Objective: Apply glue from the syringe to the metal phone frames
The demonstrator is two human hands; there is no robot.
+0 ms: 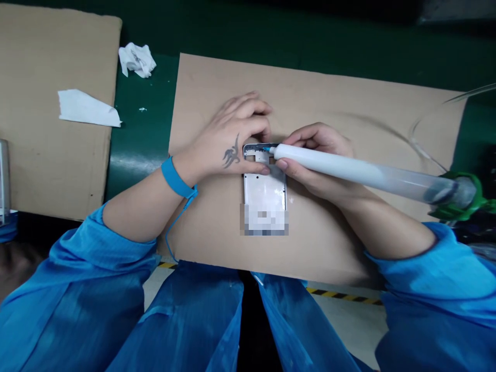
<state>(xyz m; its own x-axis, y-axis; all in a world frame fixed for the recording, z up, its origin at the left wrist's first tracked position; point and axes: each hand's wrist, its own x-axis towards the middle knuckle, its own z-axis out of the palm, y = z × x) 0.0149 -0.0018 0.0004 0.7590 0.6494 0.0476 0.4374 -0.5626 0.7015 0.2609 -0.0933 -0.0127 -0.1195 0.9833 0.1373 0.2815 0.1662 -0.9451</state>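
A silver phone frame lies flat on a sheet of cardboard in the middle of the view. My left hand rests on the frame's top left corner, fingers curled and thumb pressing its edge. My right hand grips a long white dispensing syringe like a pen. The syringe's blue tip touches the frame's top edge. A blue wrist strap with a coiled cord sits on my left wrist.
A second cardboard sheet lies at the left with a torn white paper on it. A crumpled white tissue sits on the green bench top. A clear tube and green cap trail from the syringe's rear end.
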